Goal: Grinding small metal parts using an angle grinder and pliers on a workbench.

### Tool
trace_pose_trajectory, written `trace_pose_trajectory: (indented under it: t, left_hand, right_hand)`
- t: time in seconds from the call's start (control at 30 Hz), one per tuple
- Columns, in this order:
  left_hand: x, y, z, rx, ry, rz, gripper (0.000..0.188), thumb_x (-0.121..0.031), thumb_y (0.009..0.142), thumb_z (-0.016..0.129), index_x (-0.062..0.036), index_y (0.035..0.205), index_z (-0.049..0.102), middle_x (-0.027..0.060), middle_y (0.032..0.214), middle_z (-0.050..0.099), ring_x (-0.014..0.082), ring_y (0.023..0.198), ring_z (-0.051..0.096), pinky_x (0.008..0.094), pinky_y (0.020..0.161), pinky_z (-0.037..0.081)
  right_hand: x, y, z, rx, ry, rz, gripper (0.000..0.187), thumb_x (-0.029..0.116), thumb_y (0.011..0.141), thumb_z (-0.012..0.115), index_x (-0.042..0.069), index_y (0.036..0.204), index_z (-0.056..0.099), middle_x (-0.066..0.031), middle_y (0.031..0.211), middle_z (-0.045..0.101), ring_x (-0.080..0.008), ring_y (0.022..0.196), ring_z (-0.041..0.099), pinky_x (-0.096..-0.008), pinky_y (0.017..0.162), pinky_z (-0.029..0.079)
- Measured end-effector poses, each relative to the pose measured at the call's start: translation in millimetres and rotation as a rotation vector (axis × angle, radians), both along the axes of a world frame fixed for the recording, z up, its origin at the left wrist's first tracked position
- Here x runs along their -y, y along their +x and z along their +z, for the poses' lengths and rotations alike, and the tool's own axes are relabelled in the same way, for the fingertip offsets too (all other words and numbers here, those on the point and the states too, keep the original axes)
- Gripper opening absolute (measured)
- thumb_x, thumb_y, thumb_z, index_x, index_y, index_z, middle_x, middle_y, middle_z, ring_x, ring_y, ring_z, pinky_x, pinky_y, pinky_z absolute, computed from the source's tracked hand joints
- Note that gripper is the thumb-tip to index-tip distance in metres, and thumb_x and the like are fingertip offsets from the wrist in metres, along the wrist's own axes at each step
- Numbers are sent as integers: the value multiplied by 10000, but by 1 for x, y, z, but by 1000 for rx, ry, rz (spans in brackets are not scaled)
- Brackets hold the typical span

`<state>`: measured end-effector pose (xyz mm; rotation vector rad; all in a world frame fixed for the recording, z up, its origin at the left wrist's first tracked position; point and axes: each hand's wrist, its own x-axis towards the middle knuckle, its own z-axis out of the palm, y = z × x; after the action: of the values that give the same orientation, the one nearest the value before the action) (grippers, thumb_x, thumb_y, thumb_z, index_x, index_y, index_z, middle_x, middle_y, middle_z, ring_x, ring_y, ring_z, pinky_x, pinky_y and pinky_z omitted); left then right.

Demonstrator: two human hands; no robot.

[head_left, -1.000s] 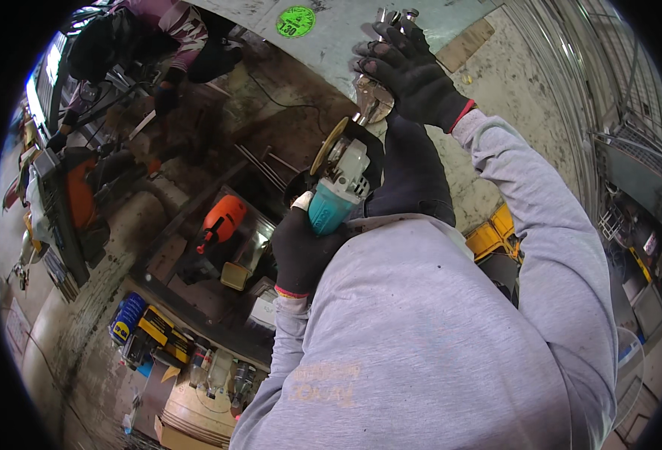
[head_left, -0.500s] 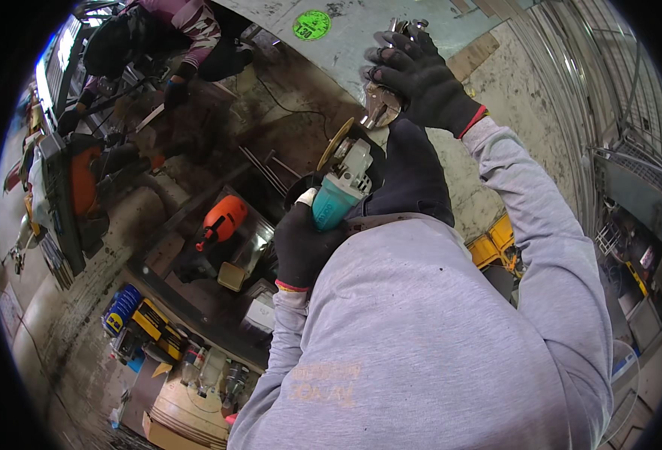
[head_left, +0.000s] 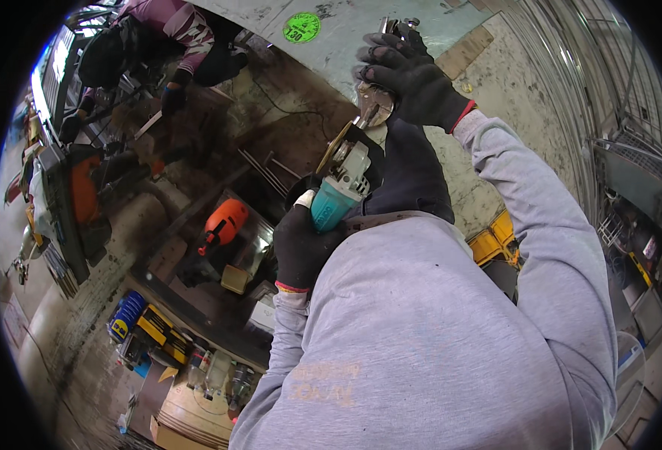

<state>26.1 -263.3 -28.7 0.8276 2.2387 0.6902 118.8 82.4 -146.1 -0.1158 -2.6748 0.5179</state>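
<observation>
My left hand [head_left: 302, 244], in a black glove with a red and yellow cuff, is wrapped around the teal body of an angle grinder [head_left: 334, 202]. The tool lies close to my waist, its tan disc [head_left: 333, 148] pointing away from me. Farther forward, my gloved right hand [head_left: 417, 86] has its fingers curled over a shiny metal piece [head_left: 376, 106], whose exact kind I cannot make out. Its lower end comes close to the disc; whether they touch I cannot tell. The glove hides much of the piece.
At far left a co-worker [head_left: 184, 30] bends over metal frames. An orange bottle [head_left: 226, 220] stands left of the grinder, with a blue can [head_left: 127, 313] and a wooden board [head_left: 196, 409] nearer. A grey metal surface [head_left: 346, 45] lies ahead; long metal bars [head_left: 571, 97] run along the right.
My right hand and the metal piece have shifted slightly left, nearer the grinder's disc. My left hand keeps its hold on the grinder. The whole view has tilted a little.
</observation>
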Motion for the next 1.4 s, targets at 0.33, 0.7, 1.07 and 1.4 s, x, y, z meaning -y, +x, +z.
trace_pose_trajectory:
  t: [0.33,0.7,1.07,1.4]
  left_hand:
    - [8,6,-7,-123,3,-62,573,-160,823,915,-14,1351,745,192,1091,845,310,1014,851,404,885,648]
    - [-1,25,-1,-141,-43,-8,629,-178,816,944,-13,1382,724,183,1116,842,301,1022,846,399,904,647]
    - [0,29,-3,-189,-112,-24,707,-228,789,963,-9,1412,708,193,1130,839,326,1038,844,412,912,646]
    - [-2,29,-2,-156,-75,-16,699,-228,781,954,-3,1399,717,201,1107,837,340,1017,843,415,904,645]
  right_hand:
    - [1,-6,7,-54,35,13,377,180,978,773,185,1354,780,-81,1483,702,-347,1569,548,-587,1348,324]
    - [4,-3,-3,-100,-15,-4,356,176,986,775,179,1342,792,-78,1488,708,-351,1571,544,-584,1368,312]
    - [2,-5,-12,-155,-49,26,348,175,972,797,158,1320,803,-84,1504,703,-351,1590,527,-567,1369,345]
    - [2,-6,-11,-166,-38,23,323,181,967,805,166,1289,815,-65,1473,721,-325,1580,543,-577,1384,293]
